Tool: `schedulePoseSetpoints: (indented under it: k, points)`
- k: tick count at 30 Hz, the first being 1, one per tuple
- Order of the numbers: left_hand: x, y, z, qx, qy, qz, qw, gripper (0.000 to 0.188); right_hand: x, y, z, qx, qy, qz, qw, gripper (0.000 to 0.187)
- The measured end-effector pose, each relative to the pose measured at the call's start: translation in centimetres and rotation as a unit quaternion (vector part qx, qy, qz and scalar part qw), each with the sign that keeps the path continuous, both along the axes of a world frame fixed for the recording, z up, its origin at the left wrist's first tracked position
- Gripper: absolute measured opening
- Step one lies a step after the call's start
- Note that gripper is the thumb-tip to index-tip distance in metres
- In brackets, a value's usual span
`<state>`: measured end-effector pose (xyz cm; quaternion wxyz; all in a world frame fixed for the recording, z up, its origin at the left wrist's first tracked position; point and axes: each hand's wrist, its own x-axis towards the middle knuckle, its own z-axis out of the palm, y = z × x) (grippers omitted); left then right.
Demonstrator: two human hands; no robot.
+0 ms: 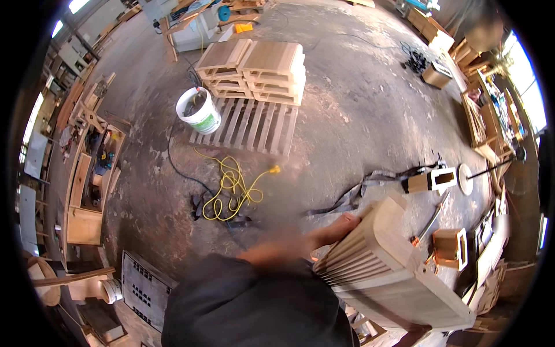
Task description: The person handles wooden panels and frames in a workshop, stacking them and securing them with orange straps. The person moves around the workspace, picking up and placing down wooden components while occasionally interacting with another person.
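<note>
A pale wooden furniture part [393,272] with a fluted side and a rounded corner fills the lower right, tilted. My left hand [340,228] grips its upper left edge, the fingers closed against the wood and partly hidden by it. The bare forearm above a dark sleeve is smeared. My right hand does not show. On the floor to the left of the hand lie a coiled yellow cord [231,188] and a dark strap [352,196].
Ahead, several similar wooden parts [272,61] are stacked on a slatted pallet [248,124], with a white bucket [199,113] at its left corner. Wooden box pieces [450,247] and a round-based stand [465,179] are on the right. A workbench [87,222] stands left.
</note>
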<state>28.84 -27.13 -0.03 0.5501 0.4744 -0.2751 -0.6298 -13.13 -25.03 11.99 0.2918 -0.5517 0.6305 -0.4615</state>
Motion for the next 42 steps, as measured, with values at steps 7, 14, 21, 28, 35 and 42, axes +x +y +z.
schedulePoseSetpoints:
  k: [7, 14, 21, 28, 35, 42]
  points:
    - [7.1, -2.0, -5.4, -0.041, 0.265, 0.16, 0.95, 0.038, 7.2, -12.1, 2.0, -0.008, -0.022, 0.191, 0.981, 0.067]
    - [17.1, -2.7, -6.6, -0.097, 0.384, 0.216, 0.892, 0.04, 17.2, -24.5, 0.4, 0.074, -0.055, 0.412, 0.907, 0.071]
    - [26.6, -11.3, -7.2, -0.163, 0.434, 0.353, 0.812, 0.046, 39.7, -39.6, 5.2, 0.218, -0.026, 0.578, 0.786, 0.058]
    - [31.8, -19.7, -6.4, -0.232, 0.496, 0.451, 0.705, 0.055, 58.3, -47.9, 12.0, 0.091, 0.203, 0.759, 0.612, 0.028]
    - [36.4, -26.6, -9.1, -0.268, 0.532, 0.507, 0.623, 0.065, 71.6, -52.7, 10.6, -0.114, 0.28, 0.826, 0.476, 0.023]
    - [46.2, -31.7, -12.2, -0.283, 0.531, 0.43, 0.673, 0.061, 87.8, -56.5, 9.0, -0.297, 0.321, 0.826, 0.357, 0.023]
